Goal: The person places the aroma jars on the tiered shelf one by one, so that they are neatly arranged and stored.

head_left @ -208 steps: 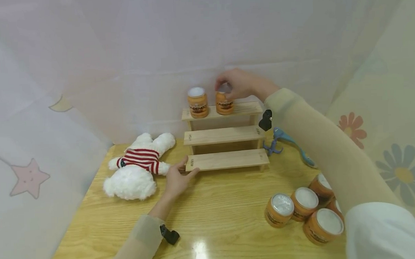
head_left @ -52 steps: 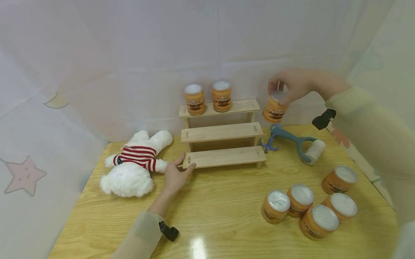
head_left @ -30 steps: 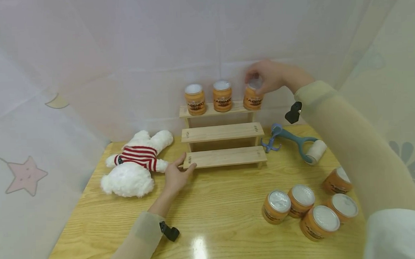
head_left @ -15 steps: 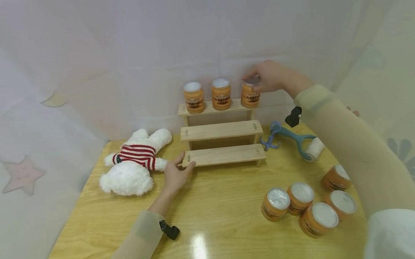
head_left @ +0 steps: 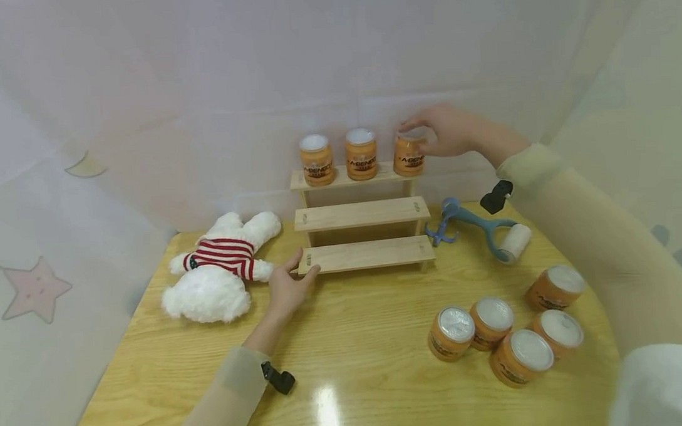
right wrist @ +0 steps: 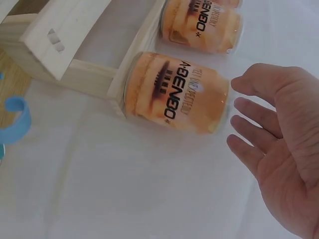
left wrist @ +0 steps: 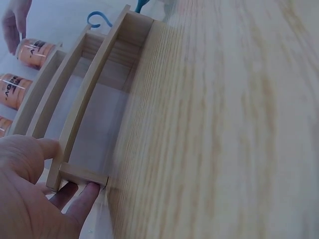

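A three-step wooden rack (head_left: pixel 365 255) stands at the back of the table. Three orange jars with white lids line its top step. The rightmost jar (head_left: pixel 408 154) stands at the step's right end. My right hand (head_left: pixel 431 133) hovers just right of that jar's lid; in the right wrist view its fingers (right wrist: pixel 254 122) are straight and apart from the jar (right wrist: pixel 177 94). My left hand (head_left: pixel 284 290) rests on the table, thumb and fingers touching the left end of the bottom step (left wrist: pixel 82 174). The other two jars (head_left: pixel 315 159) (head_left: pixel 361 153) stand to the left.
Several more orange jars (head_left: pixel 494 336) are grouped on the yellow wooden table (head_left: pixel 369 362) at the front right. A white plush bear in a striped shirt (head_left: pixel 219 277) lies left of the rack. A blue lint roller (head_left: pixel 488 230) lies right of it. Pale curtains enclose the table.
My right hand carried a third jar from the right, set it on the top step beside the other two, and let go. The left hand has stayed at the bottom step.
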